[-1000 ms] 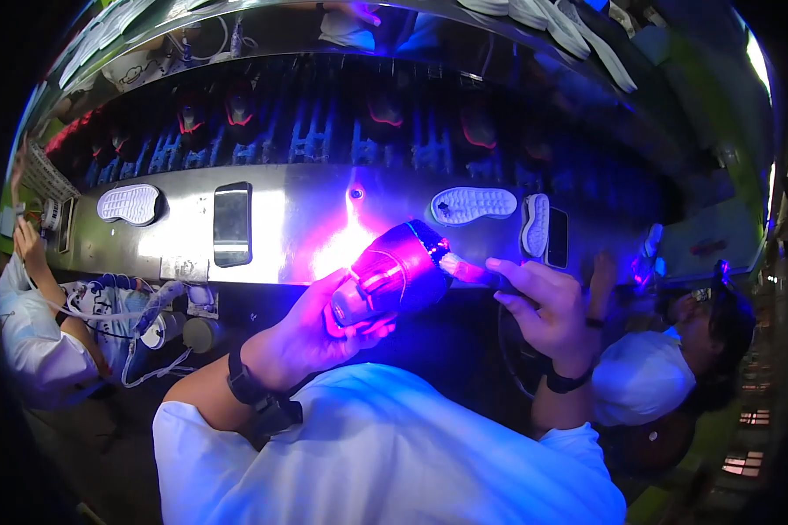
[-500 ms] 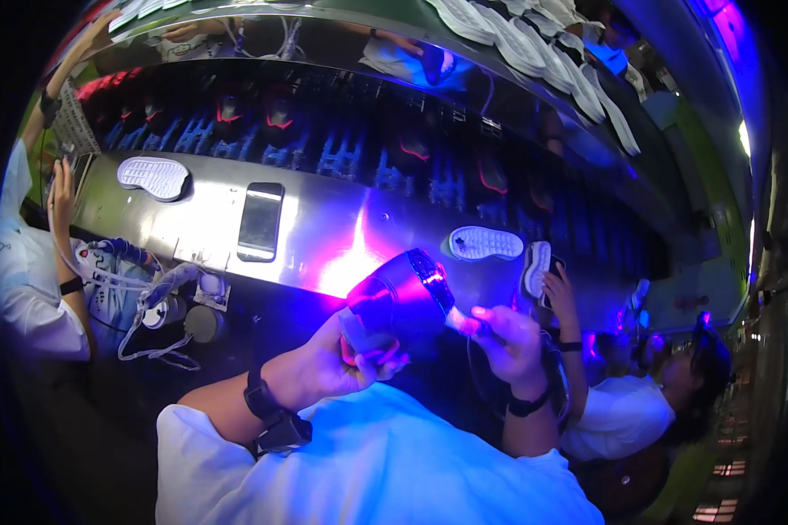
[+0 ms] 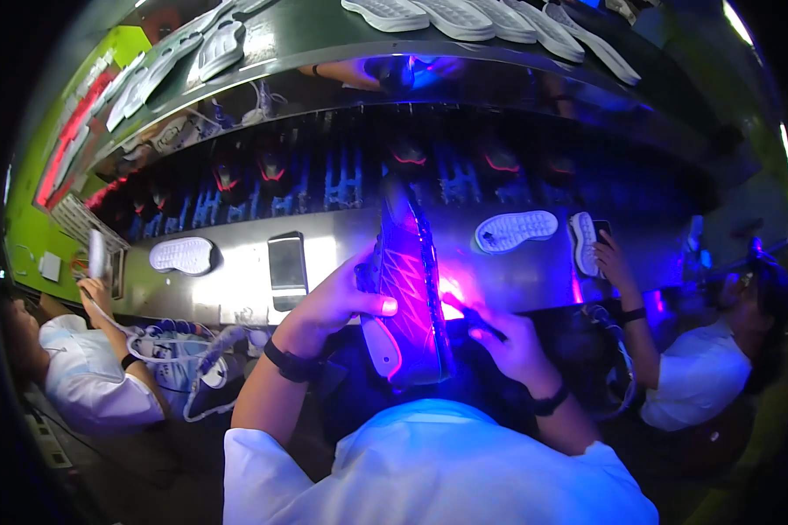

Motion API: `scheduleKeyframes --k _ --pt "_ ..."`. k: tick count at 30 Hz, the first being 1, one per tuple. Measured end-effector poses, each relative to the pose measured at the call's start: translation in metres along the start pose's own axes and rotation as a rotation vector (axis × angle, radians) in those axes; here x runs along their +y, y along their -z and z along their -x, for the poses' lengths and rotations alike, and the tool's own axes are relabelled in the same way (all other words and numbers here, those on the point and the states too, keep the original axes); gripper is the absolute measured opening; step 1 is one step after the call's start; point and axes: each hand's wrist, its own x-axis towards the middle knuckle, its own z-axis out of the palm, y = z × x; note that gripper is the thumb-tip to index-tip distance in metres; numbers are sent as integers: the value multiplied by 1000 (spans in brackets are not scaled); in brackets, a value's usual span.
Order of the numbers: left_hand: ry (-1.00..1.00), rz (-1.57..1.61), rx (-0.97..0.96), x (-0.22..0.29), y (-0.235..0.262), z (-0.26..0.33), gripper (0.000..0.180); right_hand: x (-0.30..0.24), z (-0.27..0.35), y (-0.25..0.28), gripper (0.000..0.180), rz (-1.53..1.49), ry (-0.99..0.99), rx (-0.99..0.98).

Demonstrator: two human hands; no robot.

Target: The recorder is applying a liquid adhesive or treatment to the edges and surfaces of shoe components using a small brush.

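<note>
My left hand (image 3: pixel 337 293) is closed around a dark shoe upper (image 3: pixel 409 302), thumb pressed on its side. The upper stands nearly upright, toe pointing away, and shows a zigzag pattern under purple-pink light. A grey heel panel (image 3: pixel 380 346) faces me. Just right of it, my right hand (image 3: pixel 512 346) is closed on a thin brush (image 3: pixel 483 320) with a dark handle. The brush tip points at the upper's right edge; glare hides whether it touches.
On the metal bench lie a phone (image 3: pixel 287 271) and white soles (image 3: pixel 181 255). Behind runs a dark rack with several shoe uppers (image 3: pixel 409 156). More soles (image 3: pixel 457 19) line the shelf above. Co-workers (image 3: pixel 96 367) sit left and right; the right one's hand (image 3: pixel 615 260) is beside a sole.
My left hand has turned the shoe upper from slanting sideways to nearly upright, its patterned side now showing. The right hand with the brush has moved slightly lower. The whole view has shifted.
</note>
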Motion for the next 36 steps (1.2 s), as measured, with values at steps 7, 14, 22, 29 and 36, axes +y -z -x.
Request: scheduleKeyframes --k 7,14,22,29,36 --pt "-66 -441 459 29 102 -96 74 104 25 34 46 -150 -261 248" --pt "226 -1386 595 97 253 -203 46 103 -9 62 51 -530 -438 494" --pt "199 -1423 538 82 243 -264 41 134 -9 60 48 -636 -514 500" --pt "142 -1293 431 -15 128 -323 37 152 -14 51 48 -776 -371 501" --pt "76 -1054 287 -16 126 -302 34 156 -2 51 51 -759 -334 470"
